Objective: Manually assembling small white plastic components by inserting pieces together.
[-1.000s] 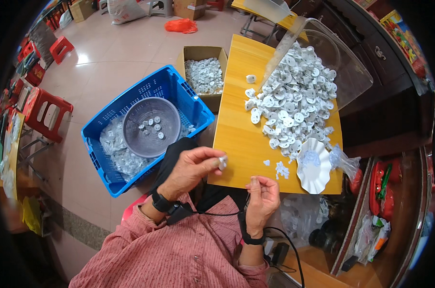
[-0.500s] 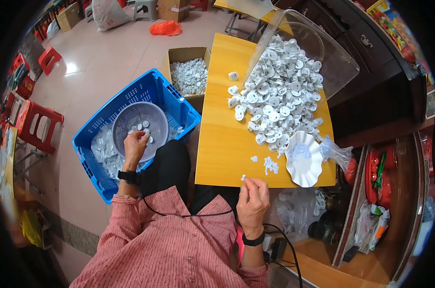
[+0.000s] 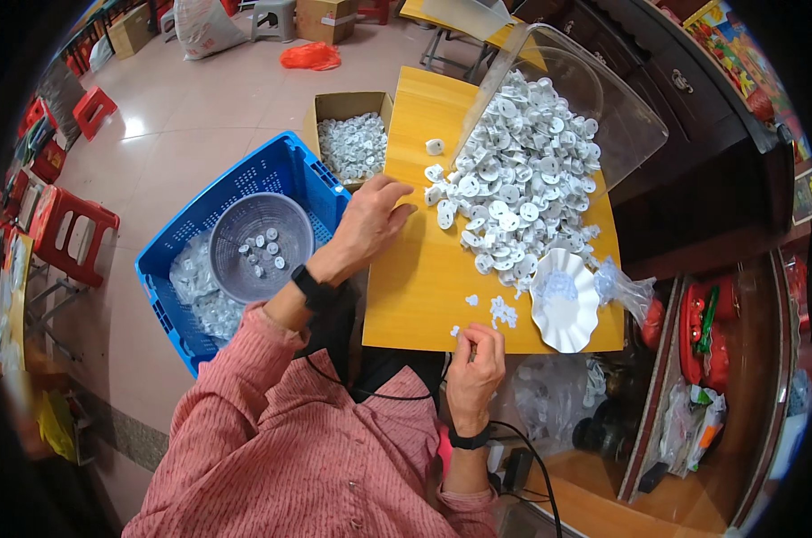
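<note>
Left hand [image 3: 370, 224] reaches, grip released, toward white parts [image 3: 513, 193]; right hand [image 3: 476, 363] (fingers curled) pinches a small piece

Bright, even indoor light, glare on the floor [image 3: 146, 125], strong fisheye bending, black corners.

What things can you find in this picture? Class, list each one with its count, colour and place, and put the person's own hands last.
Table: one, yellow wood, centre.
Round plastic parts: a large heap, white, on the table's far end.
Clear bin: one, transparent, tipped over the heap.
Scalloped dish: one, white, on the table's right near edge.
Crate: one, blue, on the floor left of the table.
Round basket: one, grey, inside the crate, holding a few white parts.
Cardboard box: one, brown, beyond the crate, filled with white parts.
Stools: several, red, far left.
Left hand: reaching toward the heap.
Right hand: at the table's near edge, pinching a small white piece.
</note>
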`<state>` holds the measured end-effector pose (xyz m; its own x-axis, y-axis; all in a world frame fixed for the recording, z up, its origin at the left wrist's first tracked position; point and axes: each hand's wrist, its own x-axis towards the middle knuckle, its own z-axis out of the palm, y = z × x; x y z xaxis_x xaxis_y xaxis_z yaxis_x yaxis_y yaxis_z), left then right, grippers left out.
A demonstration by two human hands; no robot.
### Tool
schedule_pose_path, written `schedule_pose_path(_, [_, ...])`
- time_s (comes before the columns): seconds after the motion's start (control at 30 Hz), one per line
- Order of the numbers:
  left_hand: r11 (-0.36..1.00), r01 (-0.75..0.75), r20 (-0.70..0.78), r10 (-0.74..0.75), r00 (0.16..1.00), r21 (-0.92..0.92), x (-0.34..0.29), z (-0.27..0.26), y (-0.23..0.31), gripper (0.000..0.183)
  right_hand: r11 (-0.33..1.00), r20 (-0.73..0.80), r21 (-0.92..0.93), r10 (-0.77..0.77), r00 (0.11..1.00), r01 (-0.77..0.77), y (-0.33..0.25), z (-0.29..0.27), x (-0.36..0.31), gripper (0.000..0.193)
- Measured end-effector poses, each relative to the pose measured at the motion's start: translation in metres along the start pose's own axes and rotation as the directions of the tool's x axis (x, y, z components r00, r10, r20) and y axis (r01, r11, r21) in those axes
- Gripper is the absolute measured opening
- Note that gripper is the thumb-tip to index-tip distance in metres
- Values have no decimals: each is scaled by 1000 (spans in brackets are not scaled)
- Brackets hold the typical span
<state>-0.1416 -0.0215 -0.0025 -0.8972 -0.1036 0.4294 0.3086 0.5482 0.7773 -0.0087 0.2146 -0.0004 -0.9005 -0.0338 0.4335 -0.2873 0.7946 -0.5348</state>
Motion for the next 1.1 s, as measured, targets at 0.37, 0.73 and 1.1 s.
schedule_pose_path(0.37, [967,-122,244,66,968,222,35,24,-16,24,998,-32,-49,-38,999,36,3,2,15,17])
schedule_pose_path(0.73, [985,-48,253,4,967,166,24,20,-2,34,998,-67,-32,-46,997,44,9,8,22,18])
schedule_pose_path(1.1, [981,-16,265,-37,964,196,29,21,-2,26,997,22,-63,-47,999,49,-6,-4,-1,11])
